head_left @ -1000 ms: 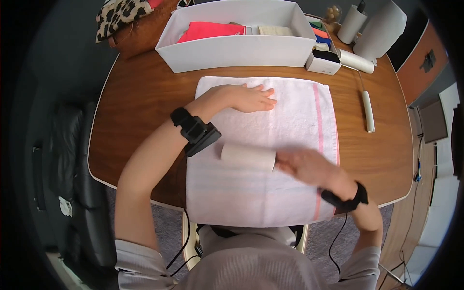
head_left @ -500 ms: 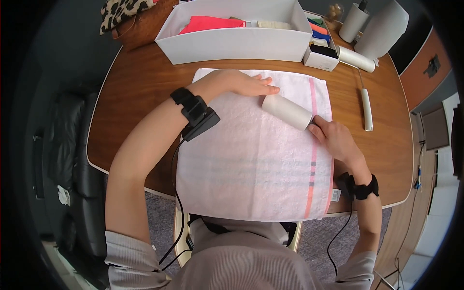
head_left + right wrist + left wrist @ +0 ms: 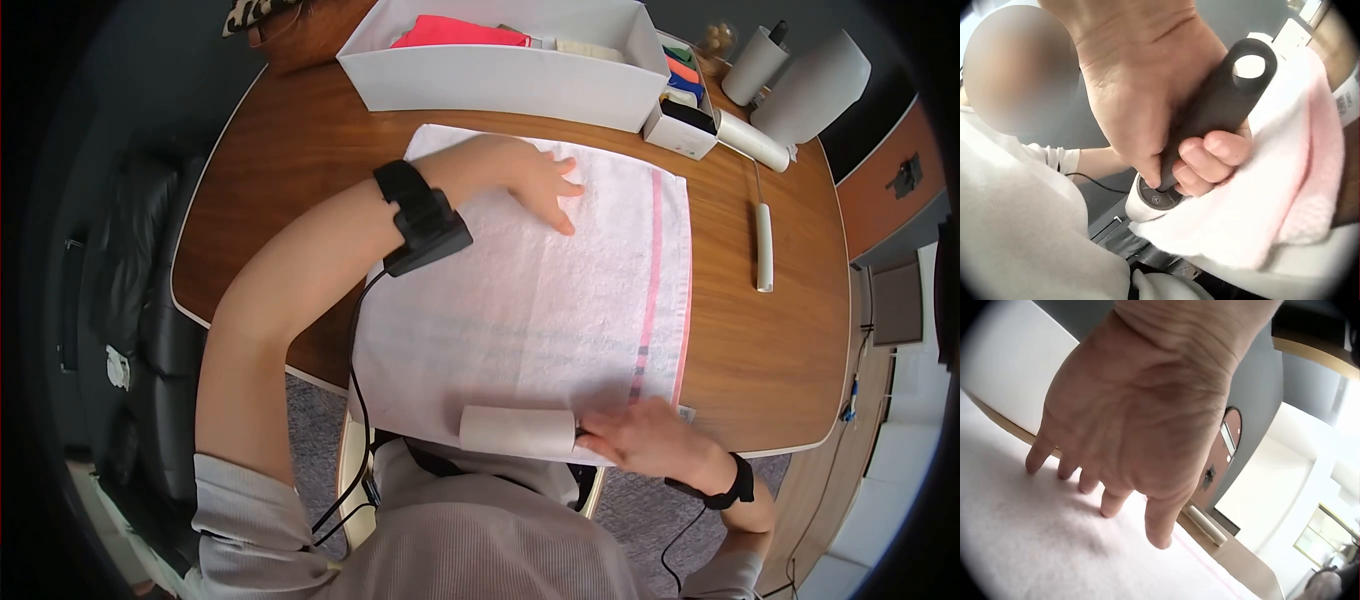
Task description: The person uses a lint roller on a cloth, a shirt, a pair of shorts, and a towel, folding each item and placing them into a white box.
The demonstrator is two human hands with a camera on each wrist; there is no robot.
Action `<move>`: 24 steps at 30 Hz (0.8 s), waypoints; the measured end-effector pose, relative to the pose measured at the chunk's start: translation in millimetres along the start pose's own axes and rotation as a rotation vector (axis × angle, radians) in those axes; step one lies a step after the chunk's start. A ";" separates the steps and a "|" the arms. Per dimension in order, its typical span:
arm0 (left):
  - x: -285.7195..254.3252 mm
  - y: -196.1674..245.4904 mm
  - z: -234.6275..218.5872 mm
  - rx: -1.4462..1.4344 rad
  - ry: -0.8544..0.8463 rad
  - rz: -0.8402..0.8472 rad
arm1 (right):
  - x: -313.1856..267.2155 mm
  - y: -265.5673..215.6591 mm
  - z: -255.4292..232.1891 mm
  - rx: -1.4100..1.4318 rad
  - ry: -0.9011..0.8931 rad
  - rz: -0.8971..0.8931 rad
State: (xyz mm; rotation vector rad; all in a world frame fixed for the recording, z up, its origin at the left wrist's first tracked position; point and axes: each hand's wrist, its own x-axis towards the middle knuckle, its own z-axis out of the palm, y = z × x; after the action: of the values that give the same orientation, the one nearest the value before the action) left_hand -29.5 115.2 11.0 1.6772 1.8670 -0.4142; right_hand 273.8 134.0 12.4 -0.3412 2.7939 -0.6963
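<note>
A pale pink towel (image 3: 500, 310) with pink stripes lies spread on the wooden table, its near edge hanging toward the person's lap. My right hand (image 3: 655, 440) grips the dark handle (image 3: 1213, 100) of a lint roller, fingers curled round it. The white roll of this lint roller (image 3: 517, 430) lies along the towel's near edge, pointing left. Toward the far side of the towel, my left hand (image 3: 540, 185) is spread palm down. In the left wrist view, the fingertips (image 3: 1159, 540) reach down to the cloth.
A long white box (image 3: 500, 85) with folded red and cream cloth stands at the back. Beside it is a small box (image 3: 683, 130) of coloured cloths. A white roll (image 3: 752, 140) and a thin white-handled rod (image 3: 765, 250) lie at right. Cables hang from both wrists.
The lint roller went from mid-towel to the far right part, then back to the near edge with my right hand. My left hand stays at the far side, fingers now spread wider.
</note>
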 end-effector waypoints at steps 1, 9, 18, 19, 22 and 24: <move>-0.2 7.8 4.2 0.000 0.039 0.010 | -1.0 5.2 -3.2 0.028 0.018 -0.013; 25.4 15.4 4.5 0.012 0.161 0.012 | 10.1 83.7 -53.3 -0.114 0.371 0.511; 37.8 -0.4 -1.6 0.014 0.126 -0.004 | 9.4 83.1 -43.7 -0.080 0.135 0.337; 38.4 -0.4 -2.4 0.011 0.121 -0.007 | 6.7 76.9 -39.5 -0.072 0.116 0.296; 38.8 0.8 -2.9 0.009 0.117 -0.009 | -1.3 50.3 -24.9 -0.043 0.060 0.192; 38.2 2.3 -2.5 0.014 0.128 -0.007 | -7.0 28.8 -18.9 -0.018 0.021 0.142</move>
State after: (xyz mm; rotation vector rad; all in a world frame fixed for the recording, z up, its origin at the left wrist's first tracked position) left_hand -29.0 147.3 -10.0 1.7435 1.9667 -0.3303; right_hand 270.3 168.9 15.9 -0.1382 2.8123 -0.6458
